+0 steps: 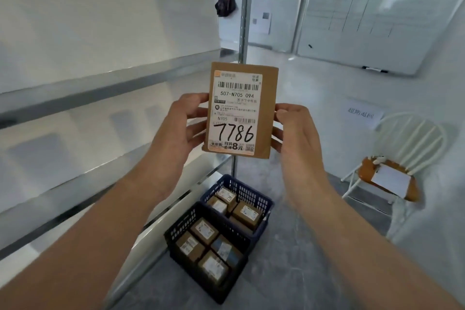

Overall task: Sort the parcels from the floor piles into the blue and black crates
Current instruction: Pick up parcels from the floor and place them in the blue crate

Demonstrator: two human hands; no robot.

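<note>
A flat brown cardboard parcel [269, 113] is held upright at chest height, its white label facing me with "7786" handwritten on it. My left hand [183, 123] grips its left edge and my right hand [292, 128] grips its right edge. Below on the floor stand two crates side by side: a blue crate [254, 196] farther away and a black crate [181, 226] nearer. Each contains several small brown labelled boxes.
Grey metal shelving [100, 83] runs along the left, with its upright post [245, 20] just behind the parcel. A white chair [392, 173] with a brown seat and a paper on it stands at the right. A dark bag [225, 6] hangs on the far wall.
</note>
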